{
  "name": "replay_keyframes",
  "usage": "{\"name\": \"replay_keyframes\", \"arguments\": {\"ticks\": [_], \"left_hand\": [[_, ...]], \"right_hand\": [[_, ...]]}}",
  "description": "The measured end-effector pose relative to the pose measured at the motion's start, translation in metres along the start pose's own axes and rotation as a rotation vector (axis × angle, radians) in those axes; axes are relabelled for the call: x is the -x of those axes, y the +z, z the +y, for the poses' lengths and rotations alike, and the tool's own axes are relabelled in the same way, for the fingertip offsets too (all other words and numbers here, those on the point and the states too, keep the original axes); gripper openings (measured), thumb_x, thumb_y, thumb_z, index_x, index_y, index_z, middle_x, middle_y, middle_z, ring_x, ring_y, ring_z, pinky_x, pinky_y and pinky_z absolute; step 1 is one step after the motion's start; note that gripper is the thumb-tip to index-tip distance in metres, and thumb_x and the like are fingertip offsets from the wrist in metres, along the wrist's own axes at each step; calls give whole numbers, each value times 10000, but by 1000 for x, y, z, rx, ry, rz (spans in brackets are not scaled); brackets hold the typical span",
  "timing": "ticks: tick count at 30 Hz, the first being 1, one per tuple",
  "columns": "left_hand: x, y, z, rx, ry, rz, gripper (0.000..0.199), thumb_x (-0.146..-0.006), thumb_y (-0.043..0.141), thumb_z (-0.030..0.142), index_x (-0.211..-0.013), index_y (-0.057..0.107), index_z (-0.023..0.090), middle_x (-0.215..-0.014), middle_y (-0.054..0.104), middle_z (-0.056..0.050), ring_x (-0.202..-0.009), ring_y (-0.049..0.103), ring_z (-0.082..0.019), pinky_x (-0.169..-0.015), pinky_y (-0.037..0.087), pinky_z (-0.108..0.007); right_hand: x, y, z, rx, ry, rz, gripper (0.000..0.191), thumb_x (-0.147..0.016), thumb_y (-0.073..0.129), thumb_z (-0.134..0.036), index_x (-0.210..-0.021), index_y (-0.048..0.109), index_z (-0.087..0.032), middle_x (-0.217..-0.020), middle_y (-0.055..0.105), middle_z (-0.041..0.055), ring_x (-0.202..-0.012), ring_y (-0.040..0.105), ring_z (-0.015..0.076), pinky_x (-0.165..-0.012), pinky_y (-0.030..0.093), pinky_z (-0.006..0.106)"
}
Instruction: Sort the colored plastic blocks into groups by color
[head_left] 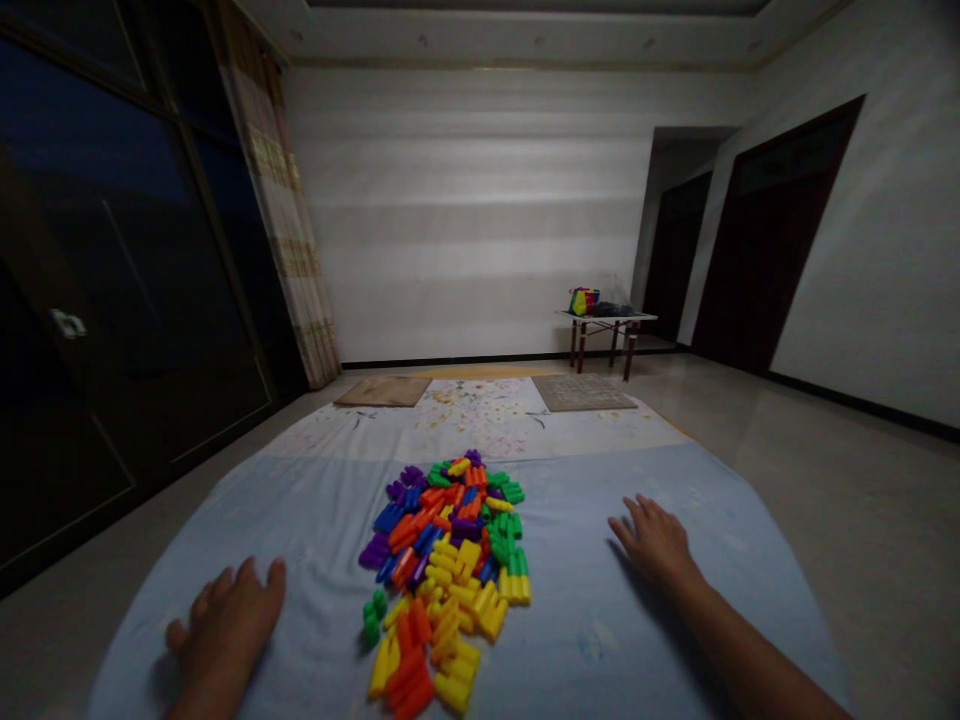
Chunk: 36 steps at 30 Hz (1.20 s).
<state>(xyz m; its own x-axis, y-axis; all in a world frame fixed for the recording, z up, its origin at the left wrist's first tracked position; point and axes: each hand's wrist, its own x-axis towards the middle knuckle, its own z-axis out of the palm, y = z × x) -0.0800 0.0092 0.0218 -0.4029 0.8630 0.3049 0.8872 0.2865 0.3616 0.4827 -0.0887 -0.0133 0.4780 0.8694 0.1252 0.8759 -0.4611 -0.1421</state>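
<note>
Both hands apart, one each side of the pile, nothing gripped. Left hand (229, 620): fingers loosely spread above or on the pale-blue patterned cloth (585, 560); contact with it cannot be told. Right hand (660, 540): further forward, fingers parted and pointing inward, shadow beside it; contact likewise unclear.

Between them, a heap of small plastic tube-shaped toy blocks, most showing several tubes side by side. Yellow blocks (469, 558) through the middle and near part, orange-red blocks (410, 680) at the near end, purple blocks (373, 550) along the left flank, green mostly to the right. Some overlap, tilted. Green knobbed block (370, 625) at the near-left edge, on the left hand's side. Right flank: yellow ends against green ones, possibly joined; hard to be certain.

Stage, as judged: hands free, no block being handled. Touching the heap from here would call for an inward reach by either hand; lifting one block, for a fingertip pinch on an outer piece, since inner ones could drag neighbours along.

Beyond: white floral cloth (487, 410), two flat brownish mats (386, 391) (585, 393) at its far corners.
</note>
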Motion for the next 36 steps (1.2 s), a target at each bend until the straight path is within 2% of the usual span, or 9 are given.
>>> {"name": "replay_keyframes", "arguments": {"ticks": [2, 5, 9, 12, 15, 20, 25, 31, 36], "left_hand": [[17, 0, 43, 88, 122, -8, 550, -760, 335, 451, -1110, 571, 99, -1239, 542, -210, -1182, 455, -357, -1011, 259, -547], [42, 5, 96, 383, 270, -52, 476, -756, 364, 441, -1010, 620, 130, -1134, 612, -177, -1099, 530, -300, -995, 340, -450], [64, 15, 127, 528, 323, -122, 403, -775, 367, 457, -900, 640, 188, -984, 668, -106, -981, 593, -230, -928, 418, -341], [71, 18, 129, 632, 289, -153, 374, -768, 402, 481, -827, 645, 203, -933, 679, -88, -956, 598, -234, -905, 430, -341], [71, 21, 123, 755, 207, -180, 414, -748, 422, 515, -871, 646, 191, -964, 684, -86, -962, 605, -233, -869, 460, -335], [64, 34, 104, 1028, -26, -257, 525, -735, 359, 548, -918, 627, 136, -911, 697, -108, -773, 665, -220, -651, 532, -335], [63, 40, 98, 1176, -143, -284, 482, -706, 397, 530, -837, 641, 135, -805, 701, -86, -708, 661, -208, -621, 526, -327], [66, 37, 101, 1199, -158, -288, 418, -712, 405, 477, -821, 639, 149, -777, 692, -57, -675, 637, -180, -615, 510, -299], [67, 34, 101, 1222, -177, -263, 415, -712, 394, 469, -808, 628, 139, -788, 693, -69, -655, 635, -179, -584, 503, -295]], "right_hand": [[4, -6, -32, -88, -87, 20, 546, -879, 384, -445, -1315, 462, -124, -1403, 395, 146, -1303, 326, 278, -1061, 233, 441], [15, -4, -74, -256, -211, 61, 499, -884, 392, -409, -1275, 502, -119, -1353, 456, 143, -1254, 395, 260, -1035, 306, 402], [36, 10, -104, -448, -374, 146, 415, -878, 425, -380, -1198, 562, -154, -1274, 526, 128, -1198, 451, 252, -1004, 364, 406], [48, 14, -109, -543, -526, 191, 376, -861, 473, -376, -1153, 588, -169, -1221, 554, 128, -1158, 477, 258, -981, 389, 431], [57, 7, -111, -620, -633, 181, 363, -842, 519, -365, -1148, 584, -182, -1199, 556, 128, -1143, 480, 254, -975, 400, 434], [74, -12, -128, -654, -759, -53, 582, -759, 624, -417, -1267, 491, -164, -1298, 474, 152, -1203, 423, 269, -1003, 383, 436], [83, -17, -152, -579, -850, -223, 857, -637, 735, -429, -1362, 372, -152, -1418, 336, 176, -1293, 312, 304, -1046, 317, 482], [75, -22, -167, -479, -874, -60, 709, -685, 707, -317, -1314, 425, -155, -1392, 371, 180, -1268, 353, 296, -1021, 344, 471], [100, -34, -178, -450, -936, 24, 606, -713, 666, -376, -1266, 465, -229, -1381, 403, 126, -1248, 362, 289, -990, 339, 482]]}}
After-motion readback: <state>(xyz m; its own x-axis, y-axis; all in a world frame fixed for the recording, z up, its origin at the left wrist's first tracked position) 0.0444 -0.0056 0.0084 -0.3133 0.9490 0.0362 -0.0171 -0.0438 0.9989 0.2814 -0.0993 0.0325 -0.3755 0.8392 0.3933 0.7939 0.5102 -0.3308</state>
